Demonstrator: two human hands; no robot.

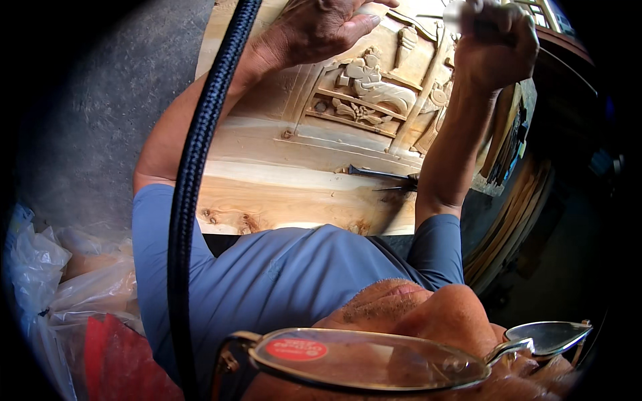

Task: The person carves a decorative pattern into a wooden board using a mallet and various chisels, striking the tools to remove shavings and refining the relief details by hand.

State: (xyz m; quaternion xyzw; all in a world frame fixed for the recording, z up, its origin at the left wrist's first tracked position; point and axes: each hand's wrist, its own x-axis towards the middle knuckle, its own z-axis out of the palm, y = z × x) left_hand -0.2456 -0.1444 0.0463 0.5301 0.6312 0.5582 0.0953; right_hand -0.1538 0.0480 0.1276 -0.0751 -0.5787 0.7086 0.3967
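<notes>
A pale wooden panel [267,180] lies in front of me, with a relief of a reclining figure [378,87], leaves and framing strips carved into it. My left hand [321,30] is over the panel's far part, its thumb and fingers closed around something pale that is cut off by the top edge. To the right, my right hand [498,47] is raised in a fist, blurred by motion. A whitish rounded end [455,13] shows beside that fist; its kind is unclear. Dark metal carving tools [381,174] lie on the panel near my right forearm.
A black braided cable [200,134] hangs across the left of the view. Clear plastic bags [87,267] and a red item [120,357] lie at lower left on grey floor [114,120]. Curved wooden strips [511,224] and more tools [511,144] are at the right.
</notes>
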